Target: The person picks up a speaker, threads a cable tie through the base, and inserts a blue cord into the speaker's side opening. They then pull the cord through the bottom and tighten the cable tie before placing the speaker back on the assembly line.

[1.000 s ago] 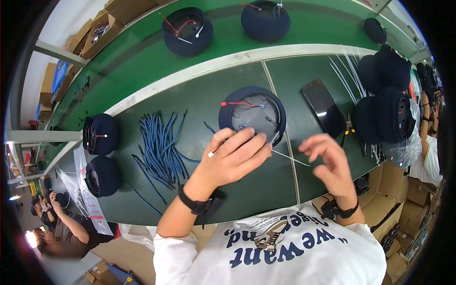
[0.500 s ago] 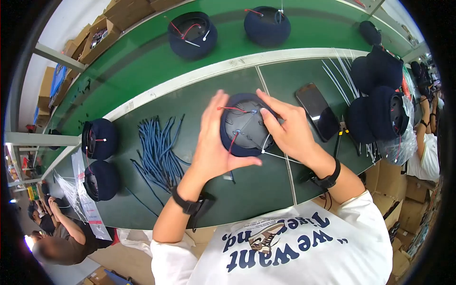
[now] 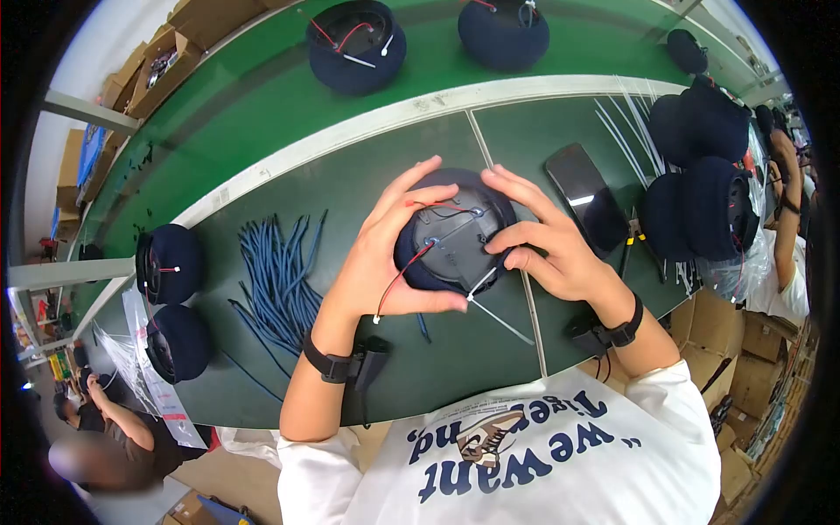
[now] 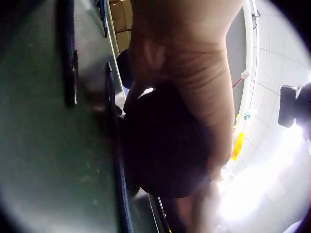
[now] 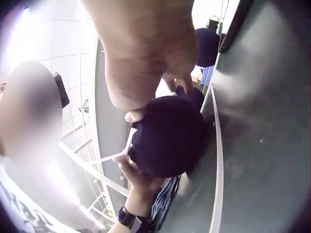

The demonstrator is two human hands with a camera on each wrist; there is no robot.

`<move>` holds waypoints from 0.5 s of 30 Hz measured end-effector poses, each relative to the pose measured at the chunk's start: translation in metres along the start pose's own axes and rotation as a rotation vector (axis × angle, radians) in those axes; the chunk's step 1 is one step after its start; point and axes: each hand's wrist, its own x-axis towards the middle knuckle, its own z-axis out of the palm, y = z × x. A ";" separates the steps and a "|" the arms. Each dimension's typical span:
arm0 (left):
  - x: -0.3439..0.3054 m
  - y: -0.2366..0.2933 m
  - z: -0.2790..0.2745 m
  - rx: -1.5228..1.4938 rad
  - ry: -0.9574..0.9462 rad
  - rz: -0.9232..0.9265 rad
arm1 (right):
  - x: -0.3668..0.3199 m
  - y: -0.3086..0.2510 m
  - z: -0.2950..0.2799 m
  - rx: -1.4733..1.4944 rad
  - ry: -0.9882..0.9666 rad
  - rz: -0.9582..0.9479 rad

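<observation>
Since the frame before, the left hand has bent its fingers over the far-left rim of the navy round piece; they stood straight beside it. The right hand has brought its thumb and a finger nearer along the right rim, and the white tie now slants right, toward the near side.

Both hands have hold of the piece: the left curls round its left side, thumb along the near side, and the right, partly spread with bent fingers, grips the right rim. The piece is in the middle of the scene, hollow side up; whether its underside touches the green table I cannot tell.

The piece has room on either side, with the bundle of blue cords apart to the left and the phone apart to the right. The table's near edge runs just before the white shirt; a pale strip bounds the far side.

The shirt reads "we want" and "Tiger", the rest partly lost in folds. Print on the plastic sheet at left is too small to read.

Inside the piece are a grey base and red wires. An open cardboard box, far left, holds small items I cannot make out. At right, a clear bag lies against the stacked navy pieces, with pliers to their left.
</observation>
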 end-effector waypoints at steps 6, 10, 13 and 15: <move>-0.001 -0.008 0.009 0.014 0.039 -0.018 | -0.002 -0.007 0.020 0.232 0.170 0.121; -0.003 -0.005 0.015 0.057 0.065 -0.007 | -0.001 -0.016 0.023 0.154 0.178 0.144; -0.004 -0.004 0.020 0.030 0.096 -0.018 | 0.005 -0.021 0.029 0.000 0.174 0.123; -0.005 0.001 0.024 0.057 0.111 -0.004 | 0.010 -0.026 0.037 -0.114 0.222 0.146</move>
